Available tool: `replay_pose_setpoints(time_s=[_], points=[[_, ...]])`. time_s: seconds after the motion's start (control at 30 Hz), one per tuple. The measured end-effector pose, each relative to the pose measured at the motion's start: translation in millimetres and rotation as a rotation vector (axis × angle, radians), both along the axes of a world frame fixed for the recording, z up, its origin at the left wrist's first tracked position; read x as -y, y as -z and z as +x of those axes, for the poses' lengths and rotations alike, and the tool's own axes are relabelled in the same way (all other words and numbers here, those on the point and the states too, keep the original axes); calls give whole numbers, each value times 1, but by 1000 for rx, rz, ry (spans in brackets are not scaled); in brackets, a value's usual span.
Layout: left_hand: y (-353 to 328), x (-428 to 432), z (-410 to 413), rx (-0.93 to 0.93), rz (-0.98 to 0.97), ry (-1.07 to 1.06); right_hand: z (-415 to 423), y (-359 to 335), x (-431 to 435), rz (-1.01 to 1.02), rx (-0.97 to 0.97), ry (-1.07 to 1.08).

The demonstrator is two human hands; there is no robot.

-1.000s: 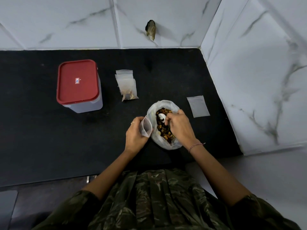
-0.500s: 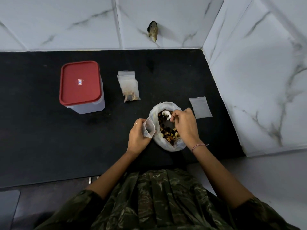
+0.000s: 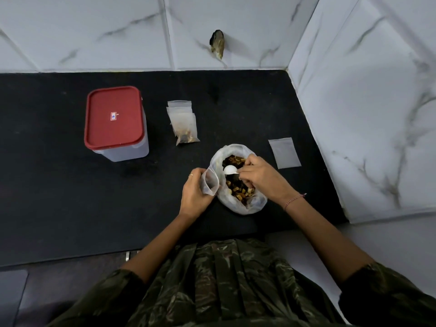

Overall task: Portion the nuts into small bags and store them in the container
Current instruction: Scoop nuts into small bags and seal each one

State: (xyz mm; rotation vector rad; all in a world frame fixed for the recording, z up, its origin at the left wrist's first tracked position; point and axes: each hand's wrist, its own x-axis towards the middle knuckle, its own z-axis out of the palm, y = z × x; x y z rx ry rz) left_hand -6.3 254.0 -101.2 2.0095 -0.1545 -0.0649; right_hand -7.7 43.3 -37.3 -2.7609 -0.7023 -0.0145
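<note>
Head view: a small bag (image 3: 210,183) is held open in the left grip (image 3: 194,193), just beside the big nut bag (image 3: 237,208) on the tabletop (image 3: 70,197). A white spoon (image 3: 230,169) is pinched in the right grip (image 3: 262,178) over the nuts (image 3: 239,191). The spoon is best kept level and tipped well inside the small bag's mouth.

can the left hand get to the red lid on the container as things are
Probably, though not freely: the counter between the left hand and the red lid lies bare, but that hand grips an open small bag it would likely have to put down first.
</note>
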Motion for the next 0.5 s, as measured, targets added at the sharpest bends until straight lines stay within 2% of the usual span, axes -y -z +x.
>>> replay_pose_setpoints(time_s=[0.2,0.5], points=[[0,0,0,-10,-9,1,8,-6,-1,-118,161,109],[-4,1,-2,-19,-21,-9,6,-10,-13,-46,-52,166]])
